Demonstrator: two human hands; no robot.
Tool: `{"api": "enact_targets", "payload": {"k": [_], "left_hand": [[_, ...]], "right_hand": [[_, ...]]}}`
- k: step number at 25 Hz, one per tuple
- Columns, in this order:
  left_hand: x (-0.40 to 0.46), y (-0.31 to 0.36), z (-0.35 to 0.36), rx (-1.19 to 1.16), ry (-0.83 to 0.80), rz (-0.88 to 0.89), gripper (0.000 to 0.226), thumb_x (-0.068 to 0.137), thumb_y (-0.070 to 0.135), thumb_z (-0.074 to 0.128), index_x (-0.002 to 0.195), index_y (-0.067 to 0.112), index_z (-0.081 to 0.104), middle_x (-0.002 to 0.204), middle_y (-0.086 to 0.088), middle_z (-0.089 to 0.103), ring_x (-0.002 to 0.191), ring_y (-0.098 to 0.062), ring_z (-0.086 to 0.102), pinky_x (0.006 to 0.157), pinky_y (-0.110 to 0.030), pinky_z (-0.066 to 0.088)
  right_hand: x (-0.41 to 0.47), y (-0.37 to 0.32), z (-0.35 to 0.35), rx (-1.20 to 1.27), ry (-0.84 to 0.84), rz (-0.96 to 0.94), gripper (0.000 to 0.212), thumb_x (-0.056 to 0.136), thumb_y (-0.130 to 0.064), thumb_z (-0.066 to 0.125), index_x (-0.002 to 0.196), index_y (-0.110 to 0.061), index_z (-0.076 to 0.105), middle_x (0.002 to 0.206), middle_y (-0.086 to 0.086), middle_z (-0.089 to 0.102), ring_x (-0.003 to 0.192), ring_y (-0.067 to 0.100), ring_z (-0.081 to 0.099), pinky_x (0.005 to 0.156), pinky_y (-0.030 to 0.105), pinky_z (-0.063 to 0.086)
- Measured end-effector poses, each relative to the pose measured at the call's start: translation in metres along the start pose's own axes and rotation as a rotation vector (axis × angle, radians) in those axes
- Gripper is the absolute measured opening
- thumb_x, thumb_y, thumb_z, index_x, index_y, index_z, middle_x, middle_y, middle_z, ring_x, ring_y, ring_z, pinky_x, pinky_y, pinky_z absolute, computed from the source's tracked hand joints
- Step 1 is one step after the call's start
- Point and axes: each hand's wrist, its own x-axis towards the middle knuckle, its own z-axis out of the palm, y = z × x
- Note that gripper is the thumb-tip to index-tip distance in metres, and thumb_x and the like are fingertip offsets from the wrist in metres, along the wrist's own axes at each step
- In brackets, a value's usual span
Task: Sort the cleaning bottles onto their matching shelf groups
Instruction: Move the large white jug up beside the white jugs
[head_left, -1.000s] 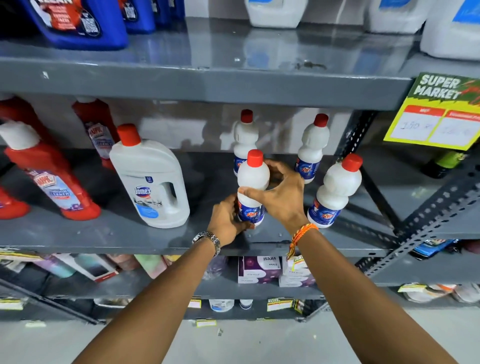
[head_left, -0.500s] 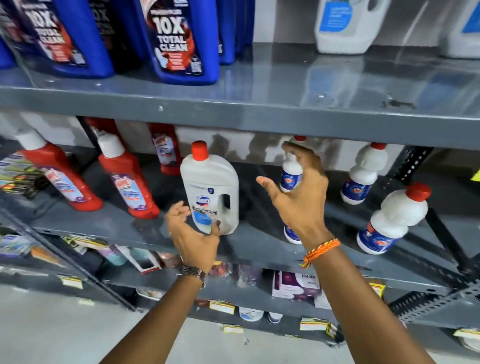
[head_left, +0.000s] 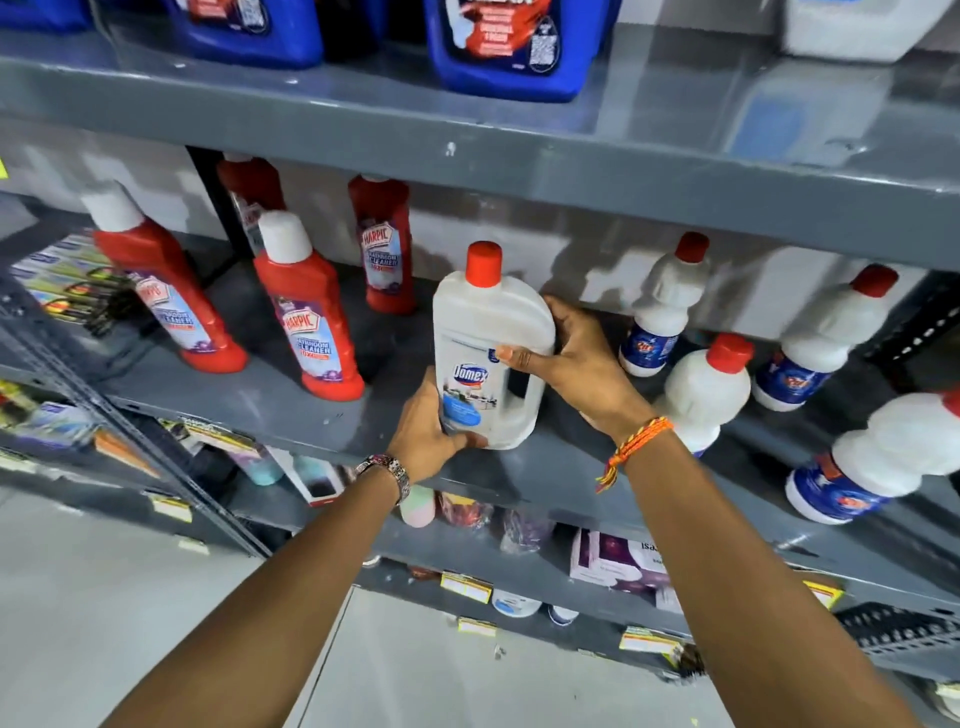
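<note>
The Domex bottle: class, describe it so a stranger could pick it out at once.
Find the grey middle shelf. Between the red Harpic bottles on the left and the small waisted white bottles on the right stands the Domex bottle, held by both hands. It alone is broad and flat, with a built-in handle.

Grey metal shelving in a shop aisle

A grey steel shelf rack (head_left: 571, 171) is filling the view, its glossy boards catching pale overhead light and throwing soft reflections. A slotted angle upright (head_left: 156, 457) is slanting down the left side, and another (head_left: 930, 322) is standing at the right. A whitish wall (head_left: 597, 270) is showing behind the middle shelf. A pale smooth floor (head_left: 104, 597) is spreading below, and small yellow price tags (head_left: 466, 587) are lining the lower shelf edges.
</note>
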Motion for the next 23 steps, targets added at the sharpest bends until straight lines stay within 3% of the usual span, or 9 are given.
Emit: {"api": "enact_targets", "payload": {"k": [4,6,8,11,15,19,23], "left_hand": [[-0.010,0.011,0.002,-0.074,0.016,-0.007,0.086,0.062,-0.011,0.087,0.131,0.018,0.044,0.122,-0.004,0.067,0.104,-0.008,0.066,0.083,-0.020,0.060],[-0.019,0.016,0.003,-0.128,0.037,-0.018,0.078,0.068,-0.014,0.082,0.129,0.015,0.045,0.117,-0.003,0.066,0.096,-0.002,0.068,0.077,-0.016,0.059],[-0.033,0.017,0.002,-0.155,0.026,-0.033,0.079,0.068,-0.019,0.079,0.123,0.027,0.046,0.113,0.006,0.065,0.094,0.010,0.068,0.072,-0.011,0.057],[-0.062,0.016,-0.001,-0.112,0.007,-0.012,0.082,0.067,-0.014,0.083,0.120,0.037,0.047,0.116,0.010,0.067,0.101,0.006,0.068,0.082,-0.017,0.059],[-0.099,0.025,-0.007,-0.077,-0.043,0.034,0.083,0.065,-0.001,0.089,0.133,0.024,0.047,0.122,0.002,0.071,0.112,-0.008,0.069,0.093,-0.034,0.060],[-0.128,0.076,-0.015,-0.066,-0.062,0.098,0.081,0.065,0.009,0.091,0.132,0.026,0.049,0.121,0.005,0.071,0.113,-0.007,0.069,0.091,-0.029,0.060],[-0.151,0.154,-0.025,-0.036,-0.064,0.214,0.077,0.065,0.020,0.093,0.123,0.042,0.047,0.115,0.017,0.072,0.109,0.003,0.067,0.090,-0.019,0.057]], "right_hand": [[-0.008,0.005,0.008,0.027,0.048,-0.011,0.065,0.074,-0.008,0.086,0.134,-0.006,0.060,0.128,0.013,0.072,0.117,0.026,0.071,0.099,0.045,0.059],[-0.019,0.002,0.011,0.036,0.048,-0.022,0.070,0.070,-0.014,0.088,0.134,-0.008,0.060,0.128,0.012,0.072,0.118,0.027,0.070,0.100,0.051,0.058],[-0.032,-0.003,0.012,0.044,0.050,-0.026,0.072,0.068,-0.016,0.088,0.134,-0.008,0.061,0.127,0.012,0.073,0.118,0.028,0.070,0.100,0.053,0.058],[-0.061,-0.014,0.012,0.022,0.044,-0.026,0.065,0.070,-0.013,0.089,0.130,-0.011,0.064,0.124,0.008,0.074,0.114,0.023,0.072,0.098,0.052,0.059],[-0.110,-0.035,0.009,0.018,0.062,-0.055,0.064,0.072,-0.014,0.089,0.131,-0.017,0.063,0.123,0.000,0.075,0.114,0.017,0.072,0.097,0.047,0.060],[-0.147,-0.081,-0.006,0.077,0.092,-0.164,0.070,0.074,-0.024,0.087,0.137,-0.019,0.058,0.132,0.000,0.070,0.122,0.021,0.068,0.100,0.049,0.058],[-0.172,-0.154,-0.039,0.116,0.140,-0.290,0.066,0.074,-0.023,0.085,0.134,-0.023,0.060,0.129,0.000,0.072,0.120,0.021,0.069,0.097,0.046,0.059]]}}
